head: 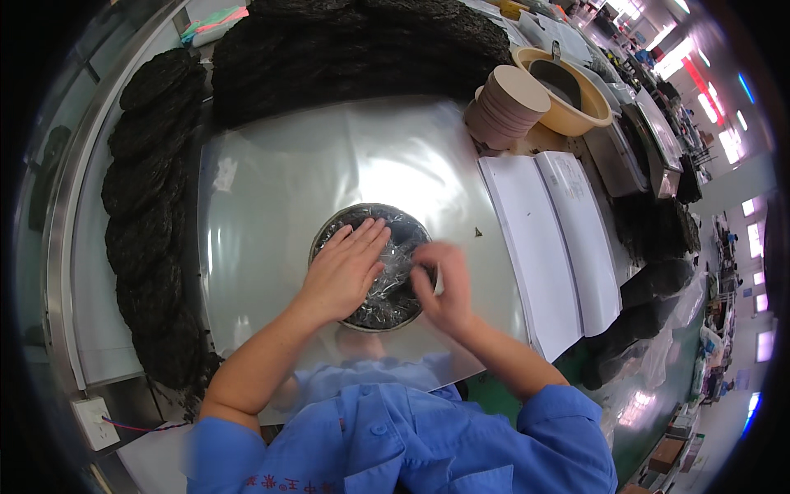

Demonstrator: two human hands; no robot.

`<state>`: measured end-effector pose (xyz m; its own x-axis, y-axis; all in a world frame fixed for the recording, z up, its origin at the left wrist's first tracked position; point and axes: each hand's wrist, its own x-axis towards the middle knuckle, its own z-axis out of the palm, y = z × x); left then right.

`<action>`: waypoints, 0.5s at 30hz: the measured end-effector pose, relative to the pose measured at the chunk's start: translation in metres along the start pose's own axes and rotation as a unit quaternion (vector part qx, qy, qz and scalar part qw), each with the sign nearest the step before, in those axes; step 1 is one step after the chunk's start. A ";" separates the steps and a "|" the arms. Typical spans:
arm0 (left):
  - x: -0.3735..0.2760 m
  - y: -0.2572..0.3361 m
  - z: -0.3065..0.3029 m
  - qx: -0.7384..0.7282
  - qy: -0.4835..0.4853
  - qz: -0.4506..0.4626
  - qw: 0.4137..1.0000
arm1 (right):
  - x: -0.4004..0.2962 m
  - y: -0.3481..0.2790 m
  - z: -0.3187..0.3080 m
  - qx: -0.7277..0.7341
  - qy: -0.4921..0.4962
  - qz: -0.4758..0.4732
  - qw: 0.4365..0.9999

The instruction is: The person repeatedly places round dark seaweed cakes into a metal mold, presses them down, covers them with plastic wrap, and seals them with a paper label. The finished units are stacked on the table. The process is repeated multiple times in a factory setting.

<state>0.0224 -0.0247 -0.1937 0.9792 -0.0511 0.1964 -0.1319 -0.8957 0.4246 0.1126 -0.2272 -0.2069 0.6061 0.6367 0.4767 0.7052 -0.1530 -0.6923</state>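
Observation:
A round shallow container (419, 316) rests on a shiny metal sheet (271, 185) right in front of me. Crinkled clear plastic film (390, 272) covers the dark contents inside its rim. My left hand (344, 269) lies flat on the left part of the film, fingers extended and nothing gripped. At the container's right edge is my right hand (445, 285), its fingers curled and blurred by motion. Whether those fingers pinch the film is not clear.
Overlapping dark discs, apparently dried seaweed (148, 210), line the left side, and a large dark pile (358, 55) stands behind. To the right are stacked round cardboard discs (517, 92), a yellow basin (595, 120) holding a grey scoop (555, 83), and folded white sheets (531, 228).

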 end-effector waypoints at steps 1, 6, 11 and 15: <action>0.000 0.001 0.002 0.002 -0.003 0.003 1.000 | -0.003 -0.005 0.002 -0.047 -0.051 -0.043 0.997; 0.002 -0.001 0.002 0.000 -0.015 -0.010 1.000 | -0.009 -0.025 0.004 -0.128 -0.138 -0.101 0.977; 0.001 0.006 0.001 0.017 -0.014 -0.014 1.000 | -0.026 -0.051 0.012 -0.045 -0.163 -0.067 0.983; 0.002 0.003 0.003 0.035 -0.018 -0.016 0.999 | -0.027 -0.039 0.011 -0.009 -0.200 -0.083 0.976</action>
<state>0.0245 -0.0292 -0.1945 0.9878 -0.0379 0.1508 -0.0917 -0.9254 0.3677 0.0648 -0.2300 -0.1989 0.2941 0.8974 0.3290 0.7894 -0.0340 -0.6130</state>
